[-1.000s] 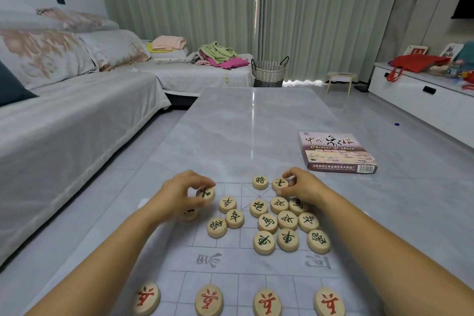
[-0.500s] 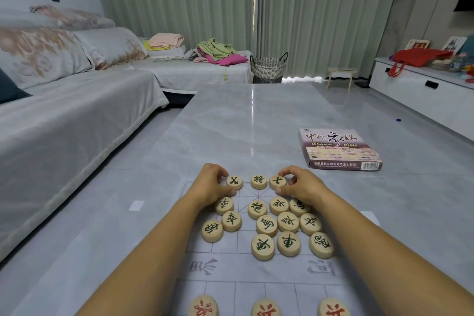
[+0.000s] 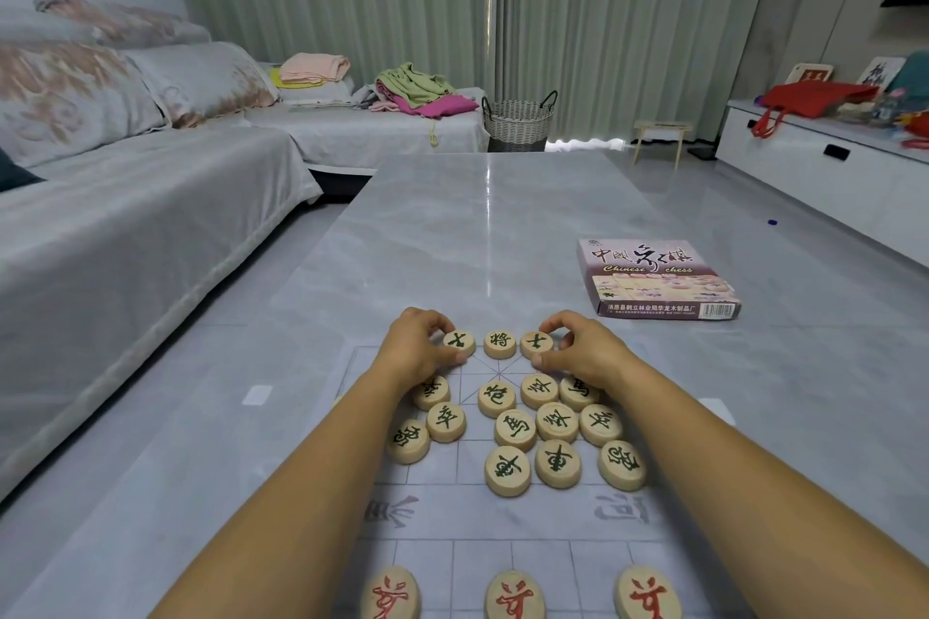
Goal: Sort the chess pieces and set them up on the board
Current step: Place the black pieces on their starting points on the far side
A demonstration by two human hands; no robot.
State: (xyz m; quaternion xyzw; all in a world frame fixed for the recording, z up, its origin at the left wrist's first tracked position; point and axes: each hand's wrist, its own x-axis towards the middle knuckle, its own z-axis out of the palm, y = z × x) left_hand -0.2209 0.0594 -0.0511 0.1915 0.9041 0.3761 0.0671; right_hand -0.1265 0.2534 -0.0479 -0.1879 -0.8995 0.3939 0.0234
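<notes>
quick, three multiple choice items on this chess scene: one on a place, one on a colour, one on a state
1. Where is the game box?
A. on the table, beyond the board to its right
B. on the board
C. under the board

2. What colour are the characters on the three nearest pieces?
A. green
B. black
C. red

3. What is the left hand doing?
A. lying flat
B. pinching a green-lettered piece in the far row
C. curled, holding nothing

Answers:
1 A, the box lies on bare tabletop past the board's far right corner.
2 C, their characters are red.
3 B, thumb and fingers close on the piece's edges.
</notes>
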